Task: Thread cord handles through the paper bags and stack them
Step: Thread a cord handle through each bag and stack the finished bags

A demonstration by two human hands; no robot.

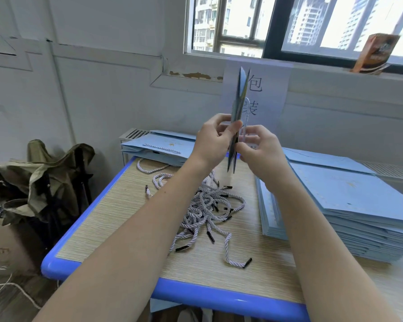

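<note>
On the far left, off the table, a drab green cloth (44, 168) is slumped over a dark frame, with a cardboard box (2, 247) below it. Next comes the table (102, 228), straw-coloured with a blue rim. At its back left lies a small stack of finished bags (158, 147), flat, a cord handle showing on the top one. Loose cords (209, 210) with black tips lie in a tangled heap near the middle of the table, a few strays trailing toward the front edge. Above that heap both hands hold one flattened bag (239, 108) upright and edge-on to the camera, clear of the table. The left hand (213, 140) grips the bag's left face, fingers curled round it. The right hand (257, 145) pinches at the bag's right face, where a pale cord (247, 110) runs up the side; whether it pinches the cord or the paper I cannot tell. Behind the bag a paper sign (265, 89) with printed characters hangs on the wall. On the right a tall stack of flat blue bags (347, 205) rests on the table, and a small orange carton (375, 52) stands on the window sill above.
</note>
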